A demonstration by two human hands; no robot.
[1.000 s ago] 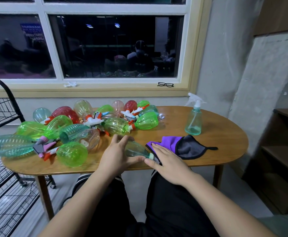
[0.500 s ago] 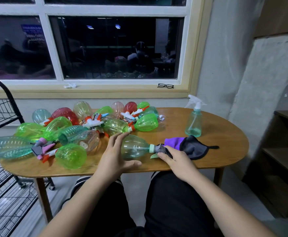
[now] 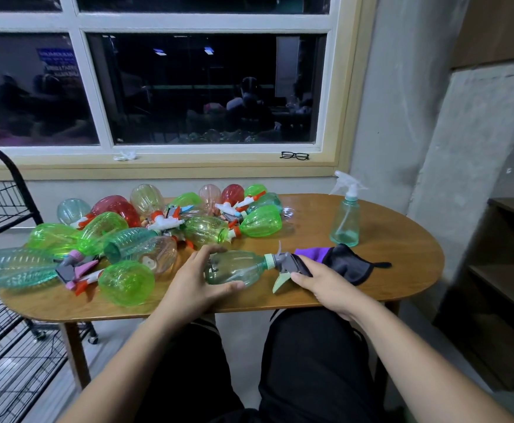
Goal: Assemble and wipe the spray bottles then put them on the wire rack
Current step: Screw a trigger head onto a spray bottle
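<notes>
While the pale green bottle (image 3: 234,267) lies on its side just left of the cloth (image 3: 349,261), long axis left to right, the left hand (image 3: 191,285) clasps its body and the right hand (image 3: 329,285), nearer the cloth, pinches the grey spray head (image 3: 283,259) at its neck.

Bottle pile (image 3: 133,236) lies left on the table (image 3: 402,270); cloth (image 3: 347,262) right, wire rack (image 3: 2,239) beside

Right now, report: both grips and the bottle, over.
Left grip round clear bottle, lying on table. Right grip on its grey spray head. Cloth beside it, not blocking.
</notes>
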